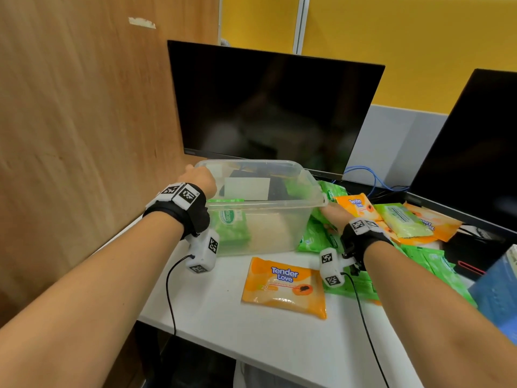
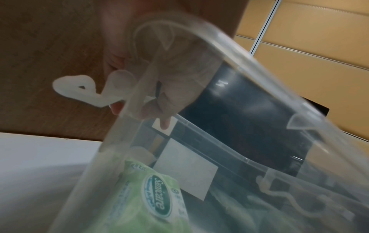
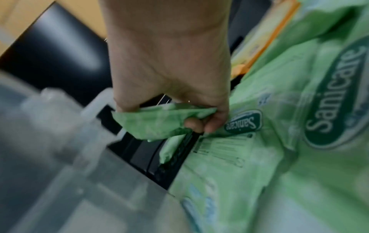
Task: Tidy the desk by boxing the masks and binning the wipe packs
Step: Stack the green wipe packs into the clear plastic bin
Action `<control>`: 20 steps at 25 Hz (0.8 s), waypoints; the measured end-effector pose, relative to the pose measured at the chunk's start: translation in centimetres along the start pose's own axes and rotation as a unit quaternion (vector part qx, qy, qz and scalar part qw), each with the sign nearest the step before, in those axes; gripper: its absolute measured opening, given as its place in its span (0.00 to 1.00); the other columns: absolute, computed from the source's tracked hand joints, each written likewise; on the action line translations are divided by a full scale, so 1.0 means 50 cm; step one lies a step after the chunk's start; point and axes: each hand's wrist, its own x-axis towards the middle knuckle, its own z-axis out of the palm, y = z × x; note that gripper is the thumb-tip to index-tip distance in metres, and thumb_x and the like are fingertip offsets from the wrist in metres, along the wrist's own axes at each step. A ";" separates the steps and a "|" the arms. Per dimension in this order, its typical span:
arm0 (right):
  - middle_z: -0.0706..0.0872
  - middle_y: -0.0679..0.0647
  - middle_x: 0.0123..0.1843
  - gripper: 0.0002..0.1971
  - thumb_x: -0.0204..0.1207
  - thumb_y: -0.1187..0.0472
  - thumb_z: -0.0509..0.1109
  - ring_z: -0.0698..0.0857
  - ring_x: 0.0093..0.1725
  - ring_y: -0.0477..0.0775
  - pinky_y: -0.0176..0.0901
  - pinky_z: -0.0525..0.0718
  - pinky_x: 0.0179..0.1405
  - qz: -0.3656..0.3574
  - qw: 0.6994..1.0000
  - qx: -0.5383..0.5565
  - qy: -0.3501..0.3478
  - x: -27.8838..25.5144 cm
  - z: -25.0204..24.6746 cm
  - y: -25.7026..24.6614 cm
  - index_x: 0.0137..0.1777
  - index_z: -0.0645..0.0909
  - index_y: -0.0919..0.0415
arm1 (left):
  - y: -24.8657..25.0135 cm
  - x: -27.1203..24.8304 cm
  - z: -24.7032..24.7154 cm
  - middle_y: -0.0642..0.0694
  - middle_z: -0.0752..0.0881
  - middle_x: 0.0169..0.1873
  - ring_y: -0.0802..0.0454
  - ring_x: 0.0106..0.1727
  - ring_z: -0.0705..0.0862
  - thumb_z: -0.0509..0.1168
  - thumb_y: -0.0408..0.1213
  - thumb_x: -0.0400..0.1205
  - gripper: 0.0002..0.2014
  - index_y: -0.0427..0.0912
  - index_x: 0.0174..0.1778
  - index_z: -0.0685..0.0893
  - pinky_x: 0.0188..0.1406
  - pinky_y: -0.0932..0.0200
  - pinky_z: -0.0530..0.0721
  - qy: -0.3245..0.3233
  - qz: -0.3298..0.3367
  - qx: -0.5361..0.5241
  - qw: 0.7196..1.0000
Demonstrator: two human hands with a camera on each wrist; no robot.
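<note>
left hand [image 1: 200, 179] grips the far-left corner of the clear plastic bin [image 1: 260, 219], fingers curled over the rim; in the left wrist view the fingers [image 2: 139, 88] show through the clear wall, wrapped on the rim by a white clip-like handle [image 2: 79, 91]. bin sits on the white desk [image 1: 251, 345] just in front of a dark monitor [image 1: 268, 107]. inside the bin, just below and near side of the left hand, one green sanicare wipe pack [image 1: 230, 225] leans on the left wall; same pack close under the wrist cam [image 2: 151, 205]. a white paper label [image 1: 246, 189] shows at the bin's far wall.

right hand [image 1: 331, 212] is at the bin's right outer side, thumb and fingers closed in a pinch on the crumpled edge of a green wipe pack [image 3: 159, 121]; the pack is low, beside the bin wall, touching other green packs. whether it is lifted clear of the pile i can't tell, frame blurred.

right of the right hand: pile of green wipe packs [image 1: 316, 239] and orange tender love packs [image 1: 358, 205] overlapping, one yellowish pack [image 1: 402, 219] on top of the orange ones. near side of the right hand, between both wrists, a single orange tender love pack [image 1: 284, 287] lies flat on the desk, apart from the bin. far right near edge a blue box [image 1: 495, 292], partly cut off. second dark monitor [image 1: 470, 141] beyond the pile, blue cables [image 1: 369, 177] between the monitors. wood panel [image 1: 84, 121] left of the left hand.
</note>
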 end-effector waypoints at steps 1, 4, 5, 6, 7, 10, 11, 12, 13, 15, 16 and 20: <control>0.72 0.52 0.37 0.13 0.79 0.46 0.63 0.71 0.30 0.50 0.40 0.75 0.31 0.030 0.992 0.126 -0.011 -0.015 -0.012 0.000 0.51 0.77 0.56 | 0.000 0.001 0.001 0.39 0.66 0.72 0.34 0.65 0.78 0.56 0.32 0.82 0.23 0.47 0.75 0.74 0.67 0.45 0.78 0.000 -0.002 -0.002 1.000; 0.63 0.51 0.31 0.16 0.70 0.41 0.61 0.63 0.19 0.48 0.35 0.64 0.23 0.015 0.912 0.403 -0.078 -0.044 -0.058 -0.005 0.39 0.75 0.54 | -0.001 0.004 0.002 0.39 0.67 0.71 0.34 0.65 0.78 0.57 0.33 0.81 0.24 0.48 0.75 0.74 0.67 0.44 0.78 0.002 -0.001 -0.007 1.000; 0.63 0.51 0.31 0.18 0.70 0.39 0.61 0.63 0.19 0.48 0.35 0.64 0.23 -0.008 0.897 0.430 -0.100 -0.051 -0.068 -0.014 0.42 0.77 0.55 | -0.001 0.004 0.002 0.39 0.67 0.71 0.34 0.65 0.78 0.57 0.32 0.81 0.24 0.48 0.75 0.73 0.67 0.44 0.78 0.002 0.001 -0.010 1.000; 0.66 0.52 0.31 0.20 0.71 0.39 0.61 0.63 0.20 0.48 0.36 0.64 0.24 -0.029 0.891 0.437 -0.117 -0.056 -0.073 -0.026 0.46 0.79 0.56 | -0.001 0.002 0.002 0.39 0.67 0.71 0.34 0.65 0.78 0.57 0.32 0.81 0.25 0.48 0.76 0.72 0.67 0.44 0.78 0.002 0.001 -0.013 1.000; 0.70 0.53 0.32 0.22 0.73 0.39 0.61 0.65 0.22 0.49 0.37 0.64 0.25 -0.059 0.889 0.434 -0.133 -0.063 -0.076 -0.043 0.51 0.80 0.57 | 0.000 0.001 0.001 0.39 0.67 0.71 0.34 0.65 0.78 0.57 0.32 0.81 0.25 0.48 0.76 0.72 0.67 0.44 0.78 0.002 0.000 -0.013 1.000; 0.79 0.55 0.40 0.21 0.77 0.45 0.63 0.71 0.28 0.49 0.37 0.66 0.26 -0.120 0.898 0.404 -0.127 -0.092 -0.066 -0.112 0.60 0.80 0.60 | -0.003 -0.002 0.000 0.39 0.68 0.71 0.33 0.65 0.78 0.58 0.34 0.82 0.23 0.46 0.75 0.73 0.65 0.45 0.77 0.004 -0.001 -0.003 1.000; 0.78 0.55 0.40 0.20 0.77 0.46 0.64 0.71 0.28 0.48 0.36 0.66 0.24 -0.128 0.903 0.392 -0.118 -0.099 -0.061 -0.132 0.61 0.80 0.60 | -0.004 -0.004 0.000 0.38 0.67 0.71 0.33 0.65 0.77 0.57 0.35 0.82 0.22 0.46 0.75 0.73 0.64 0.44 0.77 0.005 -0.002 0.001 1.000; 0.78 0.54 0.41 0.19 0.78 0.46 0.65 0.71 0.27 0.47 0.35 0.66 0.23 -0.138 0.911 0.372 -0.116 -0.109 -0.057 -0.150 0.61 0.79 0.58 | -0.007 -0.005 -0.001 0.38 0.67 0.72 0.33 0.66 0.77 0.57 0.35 0.83 0.23 0.46 0.76 0.72 0.64 0.44 0.76 0.005 -0.003 0.006 1.000; 0.77 0.53 0.41 0.19 0.77 0.45 0.66 0.71 0.28 0.46 0.35 0.65 0.24 -0.149 0.919 0.345 -0.116 -0.118 -0.054 -0.166 0.61 0.78 0.56 | -0.011 -0.005 -0.003 0.38 0.66 0.73 0.33 0.67 0.76 0.56 0.35 0.83 0.23 0.47 0.77 0.71 0.65 0.44 0.75 0.004 -0.006 0.010 1.000; 0.78 0.49 0.44 0.20 0.76 0.42 0.68 0.75 0.33 0.45 0.36 0.69 0.30 -0.175 0.943 0.263 -0.105 -0.134 -0.052 -0.195 0.62 0.77 0.52 | -0.017 -0.008 -0.009 0.37 0.63 0.76 0.34 0.70 0.74 0.55 0.33 0.84 0.24 0.47 0.78 0.70 0.68 0.46 0.73 -0.001 -0.009 0.009 1.000; 0.80 0.47 0.49 0.21 0.75 0.43 0.70 0.80 0.39 0.45 0.35 0.74 0.34 -0.186 0.955 0.213 -0.085 -0.142 -0.047 -0.208 0.65 0.76 0.51 | -0.018 -0.011 -0.013 0.37 0.62 0.77 0.34 0.73 0.73 0.55 0.32 0.84 0.24 0.46 0.78 0.70 0.71 0.46 0.72 -0.002 -0.008 0.005 1.000; 0.82 0.52 0.57 0.23 0.76 0.57 0.74 0.84 0.45 0.49 0.33 0.80 0.31 -0.207 0.976 0.055 0.024 -0.150 0.014 -0.245 0.71 0.76 0.54 | -0.009 -0.024 -0.015 0.37 0.61 0.78 0.35 0.72 0.74 0.54 0.29 0.83 0.25 0.46 0.78 0.69 0.73 0.46 0.73 -0.004 0.016 -0.021 1.000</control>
